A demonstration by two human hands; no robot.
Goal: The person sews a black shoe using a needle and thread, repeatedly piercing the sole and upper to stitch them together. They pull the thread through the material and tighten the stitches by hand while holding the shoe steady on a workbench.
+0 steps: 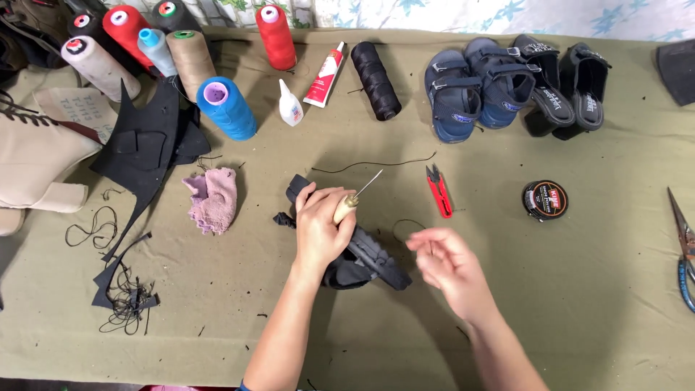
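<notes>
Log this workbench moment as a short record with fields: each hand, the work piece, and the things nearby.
left hand: grips a wooden-handled awl, needle pointing up and right, and presses on the black sandal
right hand: open, blurred, beside the sandal; holds nothing I can make out
surface: olive cloth
nearby: red thread snips, round black tin, pink rag, loose black thread
far edge: thread cones, glue bottle, blue sandals

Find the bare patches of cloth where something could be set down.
Bare: between the round black tin and long metal scissors; the near edge below the pink rag. Crowded: the thread cones, far left.
</notes>
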